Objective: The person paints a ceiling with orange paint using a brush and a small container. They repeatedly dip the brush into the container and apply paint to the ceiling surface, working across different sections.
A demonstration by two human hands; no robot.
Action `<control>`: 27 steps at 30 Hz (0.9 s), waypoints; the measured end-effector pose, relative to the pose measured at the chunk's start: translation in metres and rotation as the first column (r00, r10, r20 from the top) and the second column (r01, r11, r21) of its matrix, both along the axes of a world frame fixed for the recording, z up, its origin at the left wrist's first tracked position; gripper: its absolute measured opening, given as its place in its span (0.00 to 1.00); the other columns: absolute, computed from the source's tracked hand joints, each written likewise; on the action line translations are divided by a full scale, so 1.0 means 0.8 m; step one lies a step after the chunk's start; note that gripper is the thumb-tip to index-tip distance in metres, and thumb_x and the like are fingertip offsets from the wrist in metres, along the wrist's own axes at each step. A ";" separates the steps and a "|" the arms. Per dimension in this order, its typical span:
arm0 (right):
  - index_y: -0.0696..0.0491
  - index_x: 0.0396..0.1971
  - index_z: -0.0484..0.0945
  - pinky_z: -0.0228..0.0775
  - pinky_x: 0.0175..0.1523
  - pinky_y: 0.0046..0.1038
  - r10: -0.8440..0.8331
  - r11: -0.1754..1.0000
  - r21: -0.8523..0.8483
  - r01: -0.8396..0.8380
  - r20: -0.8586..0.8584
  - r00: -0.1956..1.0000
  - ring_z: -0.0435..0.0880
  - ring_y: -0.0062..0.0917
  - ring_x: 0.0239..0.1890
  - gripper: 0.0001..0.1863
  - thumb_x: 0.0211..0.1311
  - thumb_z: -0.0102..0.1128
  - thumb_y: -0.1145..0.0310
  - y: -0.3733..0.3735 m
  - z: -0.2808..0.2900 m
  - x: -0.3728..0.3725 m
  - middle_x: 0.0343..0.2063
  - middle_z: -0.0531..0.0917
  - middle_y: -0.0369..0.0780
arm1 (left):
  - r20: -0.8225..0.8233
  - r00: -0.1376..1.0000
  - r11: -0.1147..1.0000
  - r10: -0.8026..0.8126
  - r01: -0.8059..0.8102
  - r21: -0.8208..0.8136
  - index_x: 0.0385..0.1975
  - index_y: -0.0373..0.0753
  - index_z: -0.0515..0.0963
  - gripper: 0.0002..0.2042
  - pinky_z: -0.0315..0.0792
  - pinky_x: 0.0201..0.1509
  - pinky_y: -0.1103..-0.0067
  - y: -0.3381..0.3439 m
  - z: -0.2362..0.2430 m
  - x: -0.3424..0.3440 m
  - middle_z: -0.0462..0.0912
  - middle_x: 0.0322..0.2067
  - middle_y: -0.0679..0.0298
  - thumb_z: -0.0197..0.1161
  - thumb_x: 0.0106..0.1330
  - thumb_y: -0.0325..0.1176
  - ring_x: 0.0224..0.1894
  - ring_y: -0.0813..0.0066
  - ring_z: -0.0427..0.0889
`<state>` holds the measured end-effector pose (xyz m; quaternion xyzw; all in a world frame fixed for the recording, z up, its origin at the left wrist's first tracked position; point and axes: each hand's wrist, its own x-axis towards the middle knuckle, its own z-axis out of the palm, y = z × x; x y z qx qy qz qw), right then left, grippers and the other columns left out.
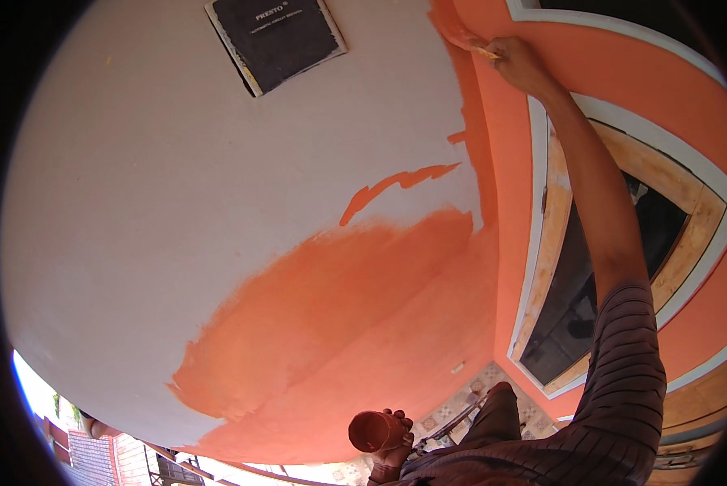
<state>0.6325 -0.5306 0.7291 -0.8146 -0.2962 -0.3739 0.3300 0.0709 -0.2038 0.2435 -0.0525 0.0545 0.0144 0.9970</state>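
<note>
Stretched up to the far right, my right hand [521, 66] is closed around a paintbrush [487, 53]. The brush's tip meets the wall near the corner, on a streak of wet-looking orange paint [463, 36]. Low in front of my body, my left hand [392, 460] grips a round paint cup [369, 431] with reddish-orange paint inside. Before me the pale grey wall [177, 178] carries a broad orange patch [323, 308] on its lower part. Above that patch runs a separate orange stroke [396, 188], and a painted band follows the corner.
A black breaker box cover [278, 40] is set high in the pale wall. On the right, an orange wall holds a wood-framed window [679, 186] with white trim [534, 235]. Patterned floor tiles [487, 381] show far below, beside dark metal bars [453, 425]. Daylight enters at lower left.
</note>
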 end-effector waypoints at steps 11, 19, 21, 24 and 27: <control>0.56 0.38 0.82 0.68 0.26 0.31 0.276 0.783 0.586 -0.210 -0.024 0.961 0.76 0.24 0.20 0.15 0.80 0.51 0.63 0.026 0.145 -0.018 0.17 0.76 0.37 | 0.094 0.994 0.997 0.060 -0.056 -0.045 0.60 0.43 0.79 0.23 0.82 0.53 0.55 -0.001 0.002 0.002 0.77 0.59 0.53 0.66 0.73 0.50 0.63 0.51 0.77; 0.55 0.44 0.82 0.64 0.23 0.25 0.386 0.727 0.669 -0.154 -0.213 0.898 0.71 0.18 0.19 0.17 0.83 0.47 0.59 0.058 0.165 0.017 0.19 0.75 0.34 | 0.078 0.993 0.994 0.091 -0.087 -0.061 0.61 0.43 0.79 0.24 0.81 0.53 0.54 0.010 -0.007 0.000 0.77 0.59 0.53 0.65 0.73 0.51 0.63 0.51 0.77; 0.55 0.48 0.82 0.62 0.22 0.23 0.386 0.744 0.656 -0.128 -0.265 0.884 0.69 0.15 0.19 0.18 0.84 0.45 0.59 0.057 0.143 0.018 0.21 0.74 0.32 | 0.084 0.992 0.994 0.098 -0.093 -0.063 0.61 0.43 0.79 0.24 0.81 0.53 0.54 0.011 -0.008 -0.002 0.77 0.59 0.53 0.65 0.73 0.51 0.63 0.51 0.76; 0.54 0.54 0.81 0.59 0.21 0.19 0.390 0.768 0.632 -0.104 -0.334 0.858 0.65 0.11 0.18 0.20 0.86 0.42 0.58 0.052 0.101 0.014 0.23 0.74 0.30 | 0.077 0.993 0.994 0.091 -0.085 -0.074 0.61 0.43 0.78 0.24 0.81 0.54 0.55 0.014 -0.007 -0.005 0.77 0.59 0.53 0.65 0.73 0.51 0.63 0.52 0.76; 0.53 0.55 0.81 0.56 0.20 0.17 0.398 0.800 0.594 -0.091 -0.410 0.821 0.64 0.09 0.17 0.22 0.87 0.40 0.56 0.044 0.050 0.007 0.22 0.71 0.28 | 0.097 0.993 0.996 0.061 -0.054 -0.069 0.61 0.43 0.78 0.24 0.81 0.54 0.55 0.014 -0.007 -0.001 0.77 0.59 0.53 0.65 0.73 0.50 0.63 0.53 0.76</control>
